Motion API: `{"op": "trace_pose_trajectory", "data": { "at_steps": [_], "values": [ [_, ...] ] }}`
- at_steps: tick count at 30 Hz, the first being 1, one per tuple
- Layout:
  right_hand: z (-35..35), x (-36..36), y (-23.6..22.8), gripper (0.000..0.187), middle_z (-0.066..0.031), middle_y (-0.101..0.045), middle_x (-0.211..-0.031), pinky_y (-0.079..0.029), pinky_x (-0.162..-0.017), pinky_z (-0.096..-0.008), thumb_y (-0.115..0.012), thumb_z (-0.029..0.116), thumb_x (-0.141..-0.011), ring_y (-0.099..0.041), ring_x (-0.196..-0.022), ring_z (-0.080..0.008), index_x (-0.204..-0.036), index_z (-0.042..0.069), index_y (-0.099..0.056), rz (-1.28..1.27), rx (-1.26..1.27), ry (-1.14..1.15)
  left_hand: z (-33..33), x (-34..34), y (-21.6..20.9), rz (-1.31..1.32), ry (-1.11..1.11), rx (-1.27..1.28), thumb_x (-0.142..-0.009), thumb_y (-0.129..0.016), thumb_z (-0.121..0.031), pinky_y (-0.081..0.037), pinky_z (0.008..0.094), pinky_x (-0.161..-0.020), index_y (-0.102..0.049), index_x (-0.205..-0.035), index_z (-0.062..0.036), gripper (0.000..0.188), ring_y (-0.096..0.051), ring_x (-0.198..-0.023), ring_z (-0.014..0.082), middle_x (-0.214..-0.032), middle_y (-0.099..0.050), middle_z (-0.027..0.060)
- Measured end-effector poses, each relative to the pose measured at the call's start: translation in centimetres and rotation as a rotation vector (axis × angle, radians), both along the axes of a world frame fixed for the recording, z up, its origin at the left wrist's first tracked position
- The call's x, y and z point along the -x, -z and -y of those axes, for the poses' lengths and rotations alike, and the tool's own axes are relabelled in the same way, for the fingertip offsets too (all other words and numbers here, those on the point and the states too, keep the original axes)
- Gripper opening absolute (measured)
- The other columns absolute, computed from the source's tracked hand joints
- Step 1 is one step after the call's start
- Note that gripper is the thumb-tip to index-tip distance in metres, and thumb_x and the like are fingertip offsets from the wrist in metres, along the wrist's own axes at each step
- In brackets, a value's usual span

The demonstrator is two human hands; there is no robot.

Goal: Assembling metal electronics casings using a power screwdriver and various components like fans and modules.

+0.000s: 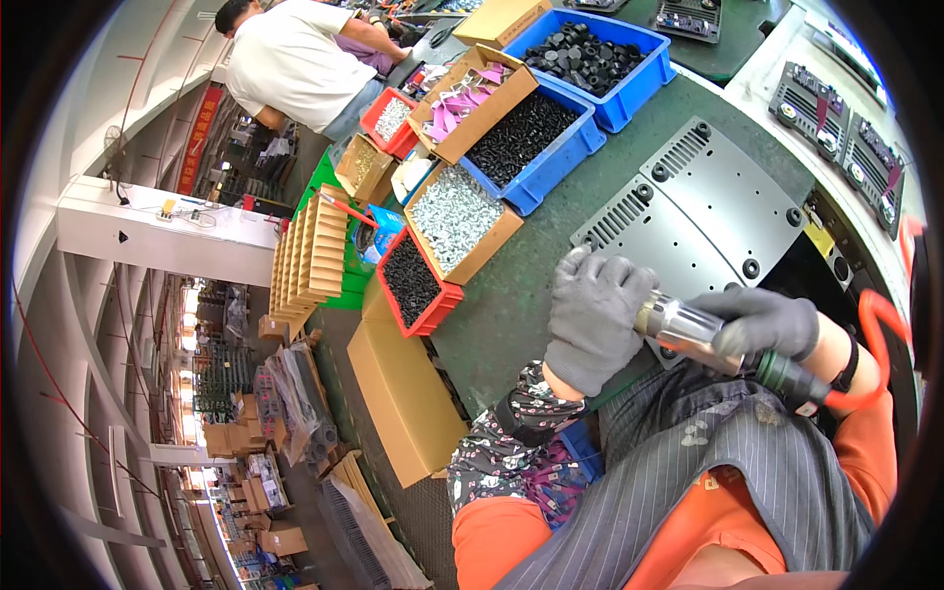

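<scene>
Both hands gloved in grey. Right hand [762, 323] clamped around a silver pneumatic screwdriver [688, 329], orange coiled hose [875, 344] trailing from its rear. Left hand [595, 315] curled over the tool's front end, pressing toward a grey metal panel [698, 206] lying flat on the green counter [511, 305]. Bins of screws [454, 211] sit left of the panel.

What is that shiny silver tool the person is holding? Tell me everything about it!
The pneumatic screwdriver looks like polished metal, a short silver barrel with a dark green fitting at its rear, where an orange coiled hose joins. It lies tilted, nose toward the grey metal plate with slots and round holes. The right hand, in a dark grey glove, wraps its rear; the left hand, in a lighter grey glove, covers its front, hiding the tip.
</scene>
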State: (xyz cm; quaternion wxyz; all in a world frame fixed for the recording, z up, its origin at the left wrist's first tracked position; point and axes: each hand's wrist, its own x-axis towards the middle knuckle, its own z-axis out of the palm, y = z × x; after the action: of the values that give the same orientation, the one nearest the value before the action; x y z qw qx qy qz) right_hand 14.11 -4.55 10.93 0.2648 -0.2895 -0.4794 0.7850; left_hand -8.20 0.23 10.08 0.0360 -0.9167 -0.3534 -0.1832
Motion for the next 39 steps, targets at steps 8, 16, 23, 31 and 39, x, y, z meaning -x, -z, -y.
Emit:
{"op": "trace_pose_trajectory", "data": {
  "at_steps": [8, 16, 23, 31, 39],
  "values": [
    [-1.5, 3.0, 2.0, 0.060, -0.0090, -0.063, -0.084, -0.049, -0.067, -0.0291, -0.077, 0.024, -0.063, -0.060, -0.071, -0.0160, -0.112, -0.001, -0.052, 0.373, -0.132, -0.056, -0.8, 1.7, 1.3, -0.141, -0.015, -0.078, -0.066, -0.063, -0.015, -0.039, 0.0410, -0.088, -0.058, -0.102, -0.0149, 0.036, -0.054, -0.090, 0.0227, -0.089, -0.056, 0.0031],
    [-2.2, 2.4, 4.8, 0.044, -0.0107, -0.064, -0.081, -0.048, -0.071, -0.0305, -0.075, 0.025, -0.063, -0.061, -0.075, -0.0178, -0.098, 0.001, -0.061, 0.501, -0.208, -0.057, -9.3, 21.7, 0.3, -0.156, -0.993, 0.193, -0.080, -0.064, -0.028, -0.040, 0.0402, -0.096, -0.053, -0.123, -0.0065, 0.049, -0.051, -0.112, 0.0320, -0.120, -0.053, 0.0168],
    [-2.2, 2.3, 5.4, 0.041, -0.0111, -0.064, -0.079, -0.047, -0.070, -0.0304, -0.074, 0.026, -0.064, -0.060, -0.073, -0.0185, -0.094, 0.000, -0.061, 0.418, -0.168, 0.016, -11.5, 27.4, 3.5, -0.139, -0.959, 0.301, -0.084, -0.062, -0.033, -0.043, 0.0381, -0.091, -0.057, -0.120, -0.0080, 0.044, -0.056, -0.106, 0.0319, -0.115, -0.059, 0.0189],
    [-2.3, 2.4, 5.4, 0.041, -0.0093, -0.063, -0.078, -0.047, -0.069, -0.0303, -0.074, 0.027, -0.064, -0.059, -0.072, -0.0177, -0.093, 0.001, -0.061, 0.445, -0.204, -0.017, -10.1, 25.1, 2.2, 0.045, -1.065, 0.211, -0.086, -0.059, -0.024, -0.047, 0.0344, -0.083, -0.065, -0.108, -0.0079, 0.028, -0.064, -0.094, 0.0267, -0.101, -0.066, 0.0146],
    [-2.3, 2.5, 5.2, 0.043, -0.0105, -0.063, -0.080, -0.047, -0.070, -0.0309, -0.074, 0.026, -0.065, -0.059, -0.075, -0.0182, -0.096, 0.001, -0.061, 0.438, -0.177, -0.026, -10.4, 26.3, 2.1, 0.051, -0.982, 0.098, -0.087, -0.055, -0.022, -0.050, 0.0373, -0.073, -0.065, -0.109, -0.0117, 0.025, -0.066, -0.081, 0.0258, -0.095, -0.068, 0.0125]
  ]
}}
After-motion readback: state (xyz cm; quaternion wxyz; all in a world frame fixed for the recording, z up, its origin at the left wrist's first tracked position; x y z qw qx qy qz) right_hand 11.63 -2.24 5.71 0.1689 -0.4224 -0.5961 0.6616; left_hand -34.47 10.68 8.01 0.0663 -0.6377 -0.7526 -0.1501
